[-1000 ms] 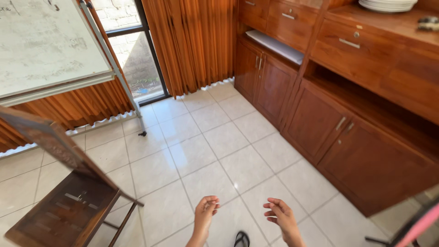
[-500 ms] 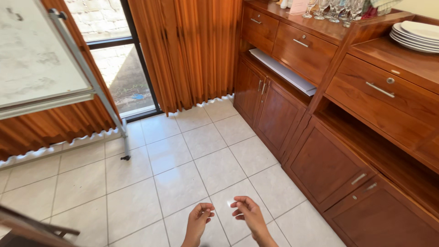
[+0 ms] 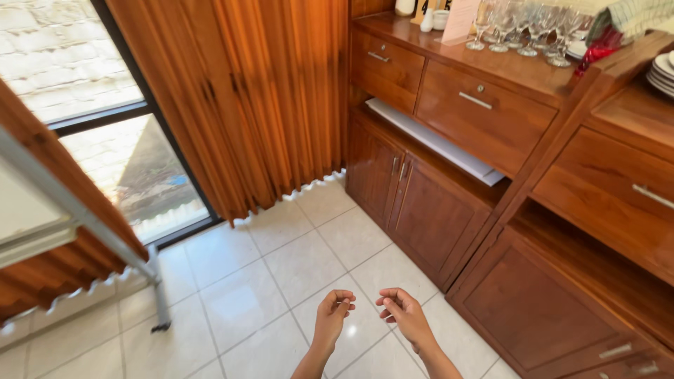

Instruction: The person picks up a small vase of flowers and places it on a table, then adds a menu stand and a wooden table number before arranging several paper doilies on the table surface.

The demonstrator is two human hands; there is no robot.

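Note:
Both my hands hang low in the head view, over the white floor tiles. My left hand has its fingers curled in, and a tiny pale speck shows at its fingertips, too small to name. My right hand is a hand's width to its right, fingers curled toward the thumb, with nothing visible in it. The two hands face each other without touching. The nearest thing is the wooden sideboard just right of them.
The sideboard has drawers, lower doors and a white sheet on an open shelf. Several glasses and plates stand on top. Orange curtains hang behind, a glass door at left, and a metal stand leg.
The view has swung right and up, bringing the sideboard top and glasses into sight. My hands have come closer together and their fingers have curled in.

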